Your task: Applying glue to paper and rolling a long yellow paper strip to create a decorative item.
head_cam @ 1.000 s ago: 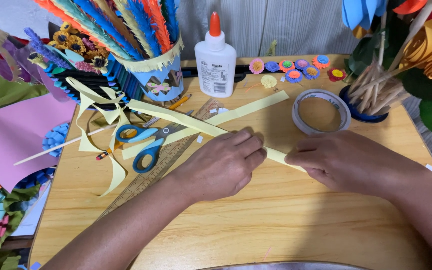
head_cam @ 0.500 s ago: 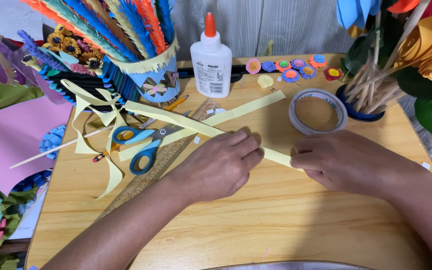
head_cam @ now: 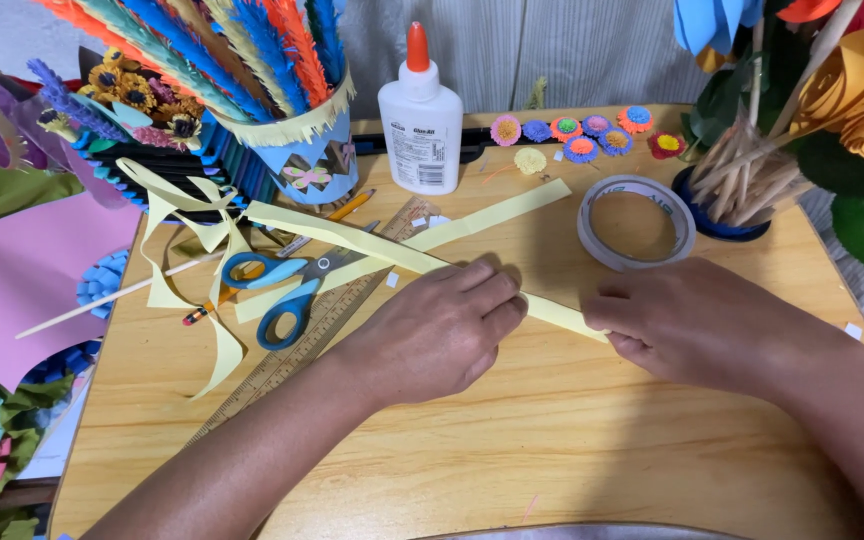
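The left hand (head_cam: 432, 335) lies flat, fingers together, pressing a long yellow paper strip (head_cam: 352, 238) onto the wooden table (head_cam: 552, 450). The right hand (head_cam: 687, 325) pinches the strip's near end — it looks like folding or creasing. A clean fold needs steady pressure. Scissors (head_cam: 282, 290) and a ruler (head_cam: 302, 350) crowd the left; a tape roll (head_cam: 637, 222) sits just beyond.

I'm seeing both hands lying on a long pale yellow paper strip (head_cam: 392, 250) at the middle of the frame: my left hand (head_cam: 439, 335) is pressing it flat, my right hand (head_cam: 697, 325) is pinching its lower right end. Blue-handled scissors (head_cam: 287, 285) are lying left of centre on a ruler (head_cam: 322, 335). A glue bottle (head_cam: 420, 125) is standing at upper centre, a tape roll (head_cam: 637, 222) upper right, all on the wooden table (head_cam: 552, 440).
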